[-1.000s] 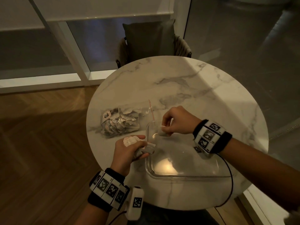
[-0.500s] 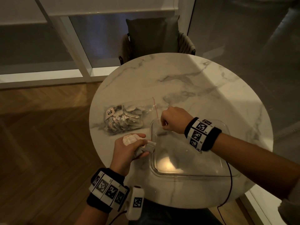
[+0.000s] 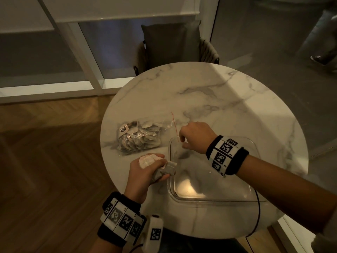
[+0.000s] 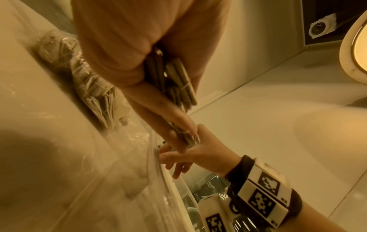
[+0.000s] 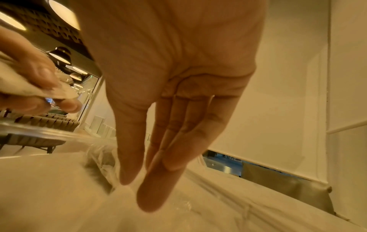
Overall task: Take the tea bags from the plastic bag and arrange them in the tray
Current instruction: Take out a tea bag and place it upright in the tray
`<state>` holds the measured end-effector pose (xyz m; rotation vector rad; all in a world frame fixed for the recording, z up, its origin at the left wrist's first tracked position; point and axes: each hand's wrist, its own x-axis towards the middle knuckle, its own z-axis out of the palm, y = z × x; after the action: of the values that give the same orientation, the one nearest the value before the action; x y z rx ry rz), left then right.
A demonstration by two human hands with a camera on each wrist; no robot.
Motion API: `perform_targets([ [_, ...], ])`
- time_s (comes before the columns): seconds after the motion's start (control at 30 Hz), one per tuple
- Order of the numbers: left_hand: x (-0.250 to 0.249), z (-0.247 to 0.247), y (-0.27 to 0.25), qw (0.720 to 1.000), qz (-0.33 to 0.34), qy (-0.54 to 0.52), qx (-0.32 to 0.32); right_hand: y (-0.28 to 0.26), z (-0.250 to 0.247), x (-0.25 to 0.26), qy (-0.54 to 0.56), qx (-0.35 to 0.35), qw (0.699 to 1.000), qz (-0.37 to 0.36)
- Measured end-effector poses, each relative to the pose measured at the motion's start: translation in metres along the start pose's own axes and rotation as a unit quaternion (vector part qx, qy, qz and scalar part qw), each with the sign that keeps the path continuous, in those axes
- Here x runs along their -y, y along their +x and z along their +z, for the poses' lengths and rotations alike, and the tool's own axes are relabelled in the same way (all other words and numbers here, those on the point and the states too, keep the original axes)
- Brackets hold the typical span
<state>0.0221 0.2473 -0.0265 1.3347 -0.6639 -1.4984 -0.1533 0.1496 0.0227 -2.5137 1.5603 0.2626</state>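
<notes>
My left hand grips a bundle of grey tea bags beside the left rim of the clear tray, their white paper tags fanned over the knuckles. In the left wrist view several tea bags are clamped between the thumb and fingers. My right hand hovers over the tray's far left corner. Its fingers are straight and hold nothing. The plastic bag, with more tea bags inside, lies on the table left of the tray. I cannot tell whether a tea bag lies under the right hand.
The round marble table ends close behind my left wrist and on the right. A dark cushioned chair stands at its far side. A black cable hangs from my right wrist across the tray's near right corner.
My right hand moved from inside the tray toward its far left corner, and the pale thing it pinched is gone from its fingers. The left hand still holds the bundle.
</notes>
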Motion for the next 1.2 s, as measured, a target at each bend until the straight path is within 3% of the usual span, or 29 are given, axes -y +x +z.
perform_targets([
  [0.13,0.003,0.001,0.001,1.000,-0.001,-0.019,-0.004,-0.011,0.002,-0.007,0.042,-0.018,0.999,0.009],
  [0.23,0.002,0.005,0.000,0.999,0.010,-0.031,0.005,-0.024,0.006,-0.013,0.161,0.002,0.987,0.006],
  [0.4,-0.001,0.010,0.000,0.997,0.042,-0.015,0.055,-0.039,0.015,-0.012,0.424,0.016,0.905,-0.043],
  [0.53,-0.001,0.014,0.000,0.994,0.061,-0.022,0.088,-0.042,0.021,-0.008,0.456,0.009,0.886,-0.079],
  [0.67,-0.004,0.020,-0.004,0.990,0.077,-0.045,0.112,-0.042,0.023,-0.011,0.482,-0.041,0.874,-0.051],
  [0.87,-0.009,0.021,-0.006,0.987,0.055,-0.107,0.109,-0.047,0.015,-0.021,0.617,-0.049,0.786,0.004],
  [1.03,-0.011,0.027,-0.006,0.993,0.054,-0.057,0.088,-0.050,0.014,-0.020,0.695,-0.055,0.716,0.035],
  [1.13,-0.011,0.032,-0.007,0.994,0.051,-0.037,0.090,-0.052,0.013,-0.016,0.712,-0.027,0.701,0.032],
  [1.2,-0.010,0.033,-0.006,0.994,0.055,-0.025,0.086,-0.053,0.011,-0.015,0.702,-0.014,0.711,0.034],
])
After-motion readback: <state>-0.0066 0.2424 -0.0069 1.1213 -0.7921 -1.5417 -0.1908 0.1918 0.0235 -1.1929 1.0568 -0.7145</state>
